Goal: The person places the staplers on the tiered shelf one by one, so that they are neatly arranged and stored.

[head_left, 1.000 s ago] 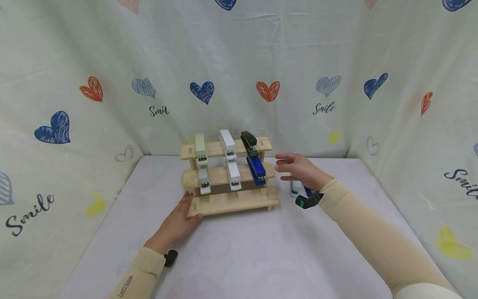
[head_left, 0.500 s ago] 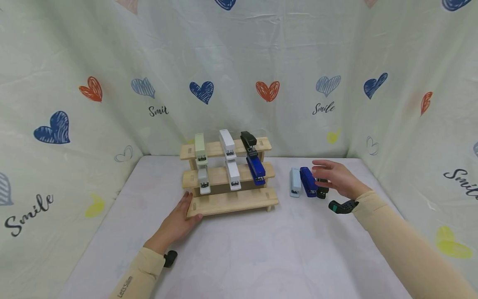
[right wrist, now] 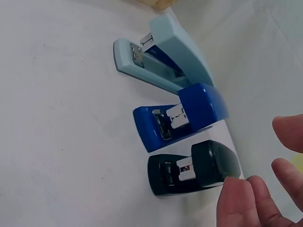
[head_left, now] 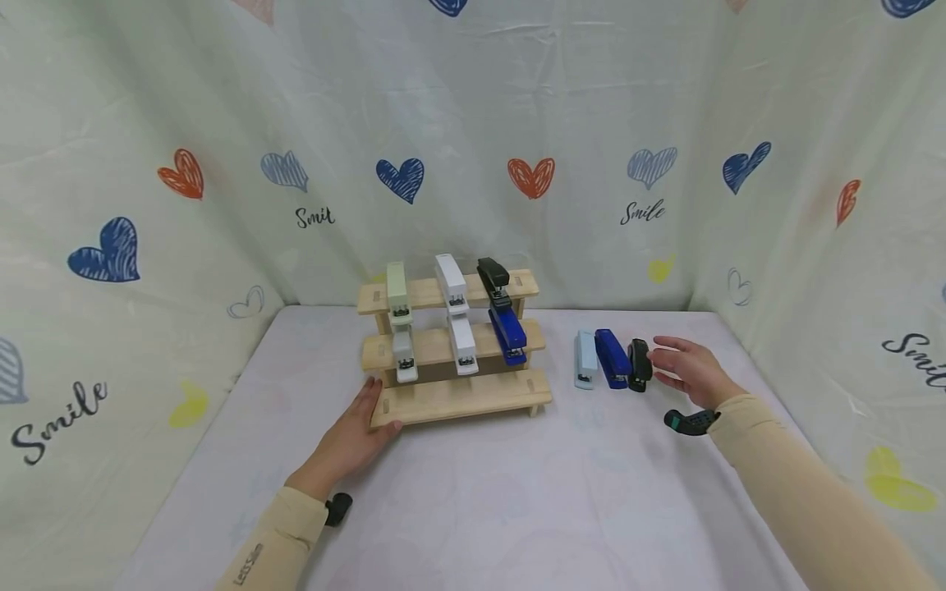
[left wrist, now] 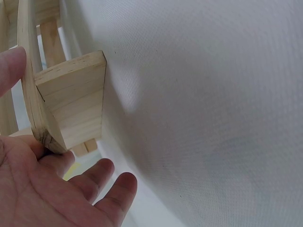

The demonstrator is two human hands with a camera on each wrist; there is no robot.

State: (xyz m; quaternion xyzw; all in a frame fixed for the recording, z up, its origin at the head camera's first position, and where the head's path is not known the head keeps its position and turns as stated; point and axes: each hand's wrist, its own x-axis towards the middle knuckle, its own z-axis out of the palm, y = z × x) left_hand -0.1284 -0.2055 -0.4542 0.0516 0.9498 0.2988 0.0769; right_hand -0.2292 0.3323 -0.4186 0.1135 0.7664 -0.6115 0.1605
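My left hand (head_left: 360,432) grips the left end of a three-tier wooden display rack (head_left: 473,396), its thumb by the front edge of the lowest board. In the left wrist view, the thumb and fingers lie around the board's corner (left wrist: 42,127). Beside the rack, my right hand (head_left: 693,371) is at the right of a black stapler (head_left: 639,364), fingers apart and fingertips close to it. The right wrist view has a fingertip overlapping the stapler's back end. A dark blue stapler (head_left: 613,359) and a light blue stapler (head_left: 585,359) stand to its left.
On the top tier sit a pale green stapler (head_left: 397,291), a white stapler (head_left: 450,281) and a black stapler (head_left: 493,277). The middle tier bears a grey-white stapler (head_left: 403,353), another white stapler (head_left: 462,345) and a blue stapler (head_left: 508,335). A printed curtain (head_left: 473,107) surrounds the table.
My right hand has moved right, away from the rack and past the light blue and dark blue staplers, to the black stapler's right side. The left hand has stayed at the rack.
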